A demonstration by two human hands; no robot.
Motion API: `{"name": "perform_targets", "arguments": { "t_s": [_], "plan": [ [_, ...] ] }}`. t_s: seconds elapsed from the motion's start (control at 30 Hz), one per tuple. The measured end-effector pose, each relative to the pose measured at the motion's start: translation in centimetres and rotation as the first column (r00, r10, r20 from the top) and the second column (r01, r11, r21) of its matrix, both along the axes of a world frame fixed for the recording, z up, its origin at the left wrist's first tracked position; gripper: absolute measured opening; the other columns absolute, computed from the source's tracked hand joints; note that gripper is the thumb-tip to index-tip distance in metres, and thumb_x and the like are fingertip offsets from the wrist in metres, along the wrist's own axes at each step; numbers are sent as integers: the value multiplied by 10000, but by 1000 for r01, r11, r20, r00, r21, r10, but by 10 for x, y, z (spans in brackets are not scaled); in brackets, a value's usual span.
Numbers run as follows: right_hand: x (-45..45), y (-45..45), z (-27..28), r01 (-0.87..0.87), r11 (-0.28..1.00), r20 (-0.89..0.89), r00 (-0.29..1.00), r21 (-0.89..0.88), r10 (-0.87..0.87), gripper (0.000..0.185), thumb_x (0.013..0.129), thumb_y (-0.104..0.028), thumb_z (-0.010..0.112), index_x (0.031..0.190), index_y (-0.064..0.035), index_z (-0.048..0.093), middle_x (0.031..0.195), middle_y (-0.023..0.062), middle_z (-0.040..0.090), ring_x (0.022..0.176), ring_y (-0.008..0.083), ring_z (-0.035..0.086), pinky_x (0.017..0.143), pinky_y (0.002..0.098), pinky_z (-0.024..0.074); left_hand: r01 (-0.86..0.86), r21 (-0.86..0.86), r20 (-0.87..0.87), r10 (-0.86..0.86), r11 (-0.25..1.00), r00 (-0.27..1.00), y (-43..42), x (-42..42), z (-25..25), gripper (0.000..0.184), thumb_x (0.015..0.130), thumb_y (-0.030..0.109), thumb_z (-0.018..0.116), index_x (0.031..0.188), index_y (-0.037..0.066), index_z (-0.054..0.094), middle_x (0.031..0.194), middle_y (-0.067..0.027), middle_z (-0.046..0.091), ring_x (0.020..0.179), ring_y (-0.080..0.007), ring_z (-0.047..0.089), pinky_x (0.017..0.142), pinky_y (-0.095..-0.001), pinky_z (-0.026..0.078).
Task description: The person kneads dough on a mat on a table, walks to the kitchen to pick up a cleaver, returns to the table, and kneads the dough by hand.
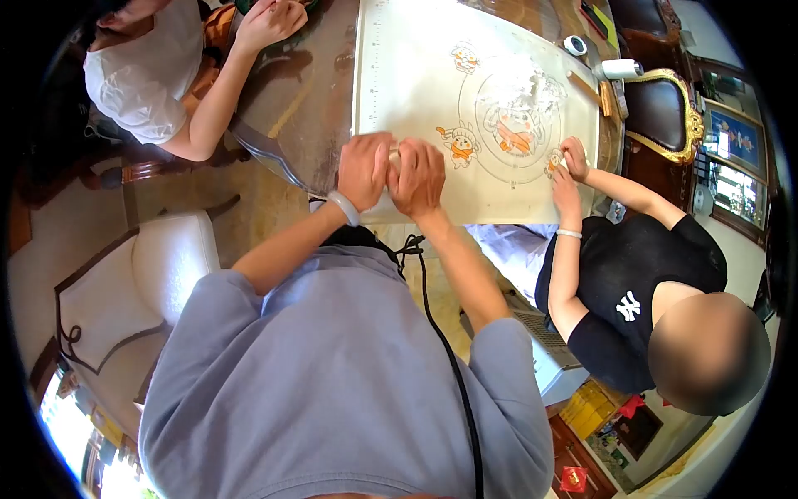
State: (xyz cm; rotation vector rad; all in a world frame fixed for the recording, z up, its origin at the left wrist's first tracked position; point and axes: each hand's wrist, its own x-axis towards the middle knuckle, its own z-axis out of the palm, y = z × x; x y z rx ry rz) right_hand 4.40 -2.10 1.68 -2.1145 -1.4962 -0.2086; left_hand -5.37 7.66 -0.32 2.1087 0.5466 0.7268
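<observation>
My left hand [364, 171] and my right hand [418, 177] are side by side over the near left edge of a cream mat [399, 91] printed with cartoon rabbits, circles and a ruler scale. Both have curled fingers, pressed together around a small pale lump [395, 160], possibly dough. Most of it is hidden by my fingers. A pale bangle [343, 208] circles my left wrist. Spread over the mat's printed circles lies white powder [532, 86], away from my hands.
At right, a person in black [636, 249] has both hands over the mat's edge. Another person's arm [218, 104] rests at upper left. A white bottle [622, 69], a white roll [574, 46] and wooden pieces [609, 98] stand on the far side. A cream chair [170, 266] is at left.
</observation>
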Motion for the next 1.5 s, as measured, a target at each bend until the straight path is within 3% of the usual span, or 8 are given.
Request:
{"name": "perform_targets", "arguments": {
  "t_s": [0.1, 0.5, 0.6, 0.8, 0.87, 0.93, 1.23, 1.5],
  "plan": [
    [2, -2, -22, -61, 981, 117, 992, 184, 39, 230, 881, -271, 537, 1006, -78, 554, 972, 86, 587, 889, 276, 574, 770, 406, 438, 0, 109, 2, 0, 994, 1000, -5, 0, -10, 280, 925, 217, 388, 987, 67, 616, 1023, -103, 615, 965, -295, 542, 830, -429, 389],
    [60, 59, -34, 91, 984, -19, 995, -156, -95, 242, 915, -243, 485, 741, -90, 553, 625, 104, 577, 603, 308, 591, 538, 425, 475, -179, 123, -371, 213, 976, 904, 31, 61, -30, 331, 985, 268, 326, 805, 87, 536, 720, -153, 600, 646, -365, 581, 597, -466, 480],
    [59, 61, -24, 141, 961, -92, 982, -239, -166, 268, 915, -262, 487, 754, -77, 596, 678, 110, 625, 630, 321, 606, 587, 422, 485, -199, 81, -426, 214, 977, 879, 31, 63, -28, 347, 984, 303, 342, 838, 74, 558, 733, -165, 612, 695, -368, 609, 626, -462, 490],
    [62, 30, 19, 28, 947, -767, 580, -319, -275, 302, 903, -300, 512, 785, -76, 676, 730, 105, 663, 686, 308, 597, 695, 432, 465, -145, -378, -356, 1, 914, 934, 30, 36, 13, 362, 961, 362, 410, 1028, 44, 570, 802, -190, 619, 769, -406, 635, 680, -524, 471],
    [45, 11, 8, -16, 987, -452, 890, -158, -58, 242, 888, -261, 512, 850, -62, 645, 835, 114, 653, 821, 297, 586, 744, 410, 443, -32, -168, -346, -29, 985, 938, 11, 28, 13, 318, 943, 342, 431, 985, 63, 577, 932, -197, 646, 890, -384, 602, 764, -486, 456],
    [23, -2, -3, -67, 996, -52, 996, 55, 70, 207, 878, -237, 512, 911, -62, 619, 909, 111, 644, 880, 302, 578, 769, 395, 434, 2, 96, -207, 18, 995, 978, -12, 18, 20, 296, 905, 321, 474, 1003, 61, 576, 990, -170, 625, 949, -339, 576, 819, -448, 437],
    [27, 0, -38, -52, 969, 89, 996, 240, 32, 184, 867, -227, 510, 963, -81, 569, 918, 70, 620, 897, 288, 576, 772, 409, 428, 104, 291, -96, -79, 951, 992, -1, 23, -12, 341, 851, 278, 478, 1084, 46, 568, 1038, -123, 596, 959, -305, 550, 843, -421, 407],
    [56, 24, -37, 95, 995, -8, 995, 12, -95, 251, 874, -303, 532, 969, -81, 599, 975, 96, 635, 957, 305, 564, 824, 411, 405, 58, 144, -290, -14, 988, 957, 15, 52, -17, 250, 907, 270, 454, 991, 67, 573, 958, -134, 602, 818, -332, 571, 735, -444, 463]
  ]
}}
